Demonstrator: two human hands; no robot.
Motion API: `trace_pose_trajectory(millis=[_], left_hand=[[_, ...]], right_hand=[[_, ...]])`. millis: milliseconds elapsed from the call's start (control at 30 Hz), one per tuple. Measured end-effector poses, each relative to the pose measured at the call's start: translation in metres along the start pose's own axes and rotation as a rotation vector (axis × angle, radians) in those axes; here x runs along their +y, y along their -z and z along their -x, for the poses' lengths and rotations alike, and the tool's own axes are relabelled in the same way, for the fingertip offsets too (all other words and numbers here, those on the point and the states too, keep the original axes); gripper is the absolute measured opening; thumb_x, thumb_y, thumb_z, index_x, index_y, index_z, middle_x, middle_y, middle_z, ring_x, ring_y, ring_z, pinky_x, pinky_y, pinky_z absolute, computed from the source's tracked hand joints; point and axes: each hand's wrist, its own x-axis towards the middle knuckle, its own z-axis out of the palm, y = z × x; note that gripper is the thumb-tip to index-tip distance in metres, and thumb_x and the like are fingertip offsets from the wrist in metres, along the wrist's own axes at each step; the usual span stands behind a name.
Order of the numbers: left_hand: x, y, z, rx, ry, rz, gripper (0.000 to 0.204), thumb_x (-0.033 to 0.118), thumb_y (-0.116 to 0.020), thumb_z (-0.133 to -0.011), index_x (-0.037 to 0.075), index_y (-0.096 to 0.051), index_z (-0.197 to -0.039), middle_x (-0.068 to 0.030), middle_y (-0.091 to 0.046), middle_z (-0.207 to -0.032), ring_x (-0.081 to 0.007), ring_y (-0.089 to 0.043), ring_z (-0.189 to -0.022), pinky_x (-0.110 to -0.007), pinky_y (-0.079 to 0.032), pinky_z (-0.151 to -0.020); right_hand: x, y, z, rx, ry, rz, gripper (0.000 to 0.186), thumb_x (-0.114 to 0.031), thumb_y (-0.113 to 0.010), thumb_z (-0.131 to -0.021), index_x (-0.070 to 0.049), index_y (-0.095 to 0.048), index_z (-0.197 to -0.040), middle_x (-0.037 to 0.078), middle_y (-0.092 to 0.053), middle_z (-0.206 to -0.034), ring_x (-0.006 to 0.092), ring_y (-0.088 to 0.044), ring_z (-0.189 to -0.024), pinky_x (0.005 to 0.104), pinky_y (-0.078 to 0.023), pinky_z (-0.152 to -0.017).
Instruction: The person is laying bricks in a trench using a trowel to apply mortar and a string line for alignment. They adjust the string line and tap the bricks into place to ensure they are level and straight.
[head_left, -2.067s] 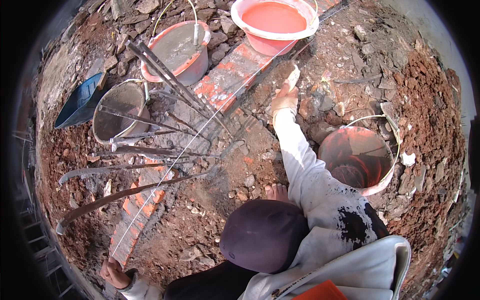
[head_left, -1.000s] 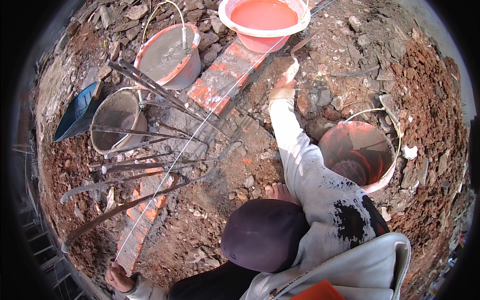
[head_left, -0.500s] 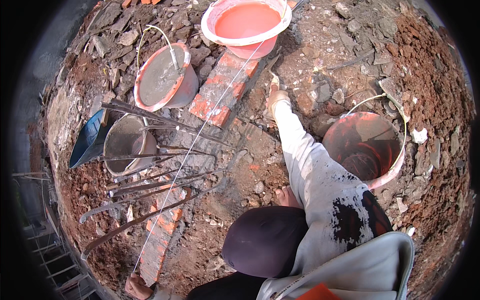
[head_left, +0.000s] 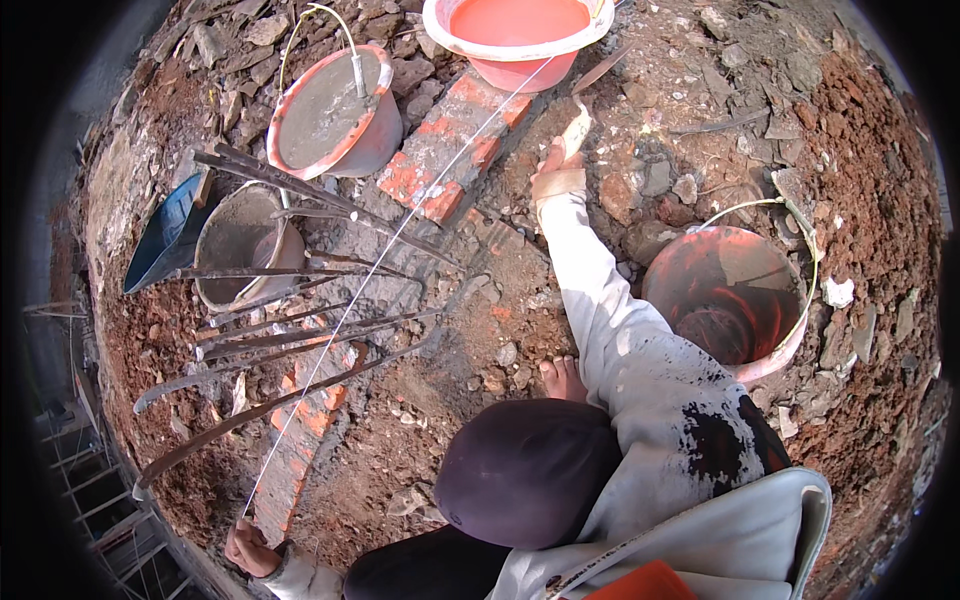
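Note:
At the lower left my left hand (head_left: 250, 549) is closed, the end of a white string (head_left: 330, 340) pinched in its fingers. Taut, the string runs diagonally up over rebar and bricks to the pink basin (head_left: 520, 40) at the top. My right arm is stretched forward, and its hand (head_left: 559, 172) is wrapped round the pale, mortar-smeared handle of a trowel (head_left: 602, 70). The trowel's thin blade points away to the upper right, beside the basin. Below the string lie a mortared brick course (head_left: 455, 150) and a nearer brick row (head_left: 290, 460).
Several rusty rebar rods (head_left: 290, 410) stick out across the left. Behind them stand a mortar-filled bucket (head_left: 335, 120), a second bucket (head_left: 245, 250) and a blue scoop-like container (head_left: 165, 235). A bucket (head_left: 728, 300) with a wire handle stands at right. Rubble and red soil surround everything.
My right hand and the trowel have swung slightly, the blade now showing more and pointing up right. My left hand has shifted a little left and up with the string. The view has tilted slightly.

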Motion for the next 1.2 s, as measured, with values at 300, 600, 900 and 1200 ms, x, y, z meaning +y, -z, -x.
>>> trace_pose_trajectory(millis=[300, 600, 900, 1200], left_hand=[[-0.006, 0.013, 0.006, -0.024, -0.058, 0.030, 0.043, 0.019, -0.046, -0.088, 0.010, -0.022, -0.053, 0.0039, -0.019, -0.048, -0.0058, -0.016, -0.043, -0.027, -0.013, -0.042], [-0.015, 0.014, 0.009, -0.037, 0.029, 0.138, 0.041, 0.017, -0.048, -0.085, 0.009, -0.026, -0.051, 0.0036, -0.025, -0.049, -0.0056, -0.021, -0.045, -0.025, -0.014, -0.043], [-0.011, 0.006, 0.010, -0.024, -0.007, 0.098, 0.038, 0.015, -0.048, -0.084, 0.008, -0.027, -0.053, 0.0057, -0.024, -0.049, -0.0038, -0.018, -0.045, -0.025, -0.010, -0.044], [-0.025, 0.005, 0.015, -0.018, 0.043, 0.214, 0.038, 0.012, -0.047, -0.084, 0.009, -0.026, -0.053, 0.0055, -0.024, -0.049, -0.0032, -0.019, -0.044, -0.024, -0.011, -0.042]], right_hand=[[0.011, 0.056, 0.076, -0.177, -0.352, -0.242, 0.043, -0.046, -0.042, -0.087, -0.004, -0.048, -0.093, 0.010, -0.058, -0.072, 0.0194, -0.055, -0.050, 0.0322, -0.044, -0.041], [-0.045, 0.163, 0.093, -0.606, 0.358, 0.967, 0.045, -0.033, -0.056, -0.082, -0.004, -0.048, -0.115, 0.016, -0.059, -0.099, 0.0279, -0.058, -0.083, 0.0336, -0.044, -0.077], [-0.094, 0.131, 0.034, -0.674, 0.327, 1.445, 0.044, -0.042, -0.056, -0.081, -0.011, -0.056, -0.112, 0.014, -0.060, -0.104, 0.0252, -0.056, -0.097, 0.0328, -0.042, -0.082], [-0.064, 0.154, 0.035, -0.737, 0.676, 1.339, 0.043, -0.038, -0.049, -0.084, -0.012, -0.050, -0.119, 0.014, -0.054, -0.114, 0.0274, -0.051, -0.105, 0.0324, -0.039, -0.089]])
